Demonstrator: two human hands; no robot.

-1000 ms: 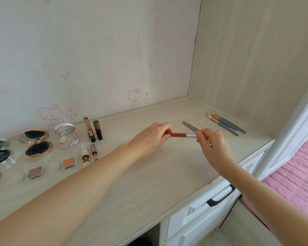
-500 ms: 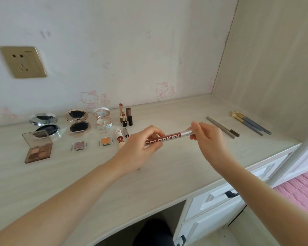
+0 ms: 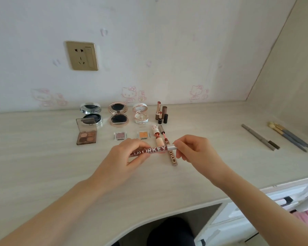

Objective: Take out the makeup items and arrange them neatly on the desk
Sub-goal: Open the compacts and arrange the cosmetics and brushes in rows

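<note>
While held level above the desk (image 3: 43,174), shows white lettering along a dark red lip gloss tube (image 3: 155,150), silver at one end. Gripped round the barrel by left hand (image 3: 124,160), pinched at the silver by right hand (image 3: 196,153).

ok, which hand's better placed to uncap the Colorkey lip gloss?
Right, likely: the right hand pinches the silver cap, while the left hand grips the red Colorkey lip gloss tube, steadying it.
</note>
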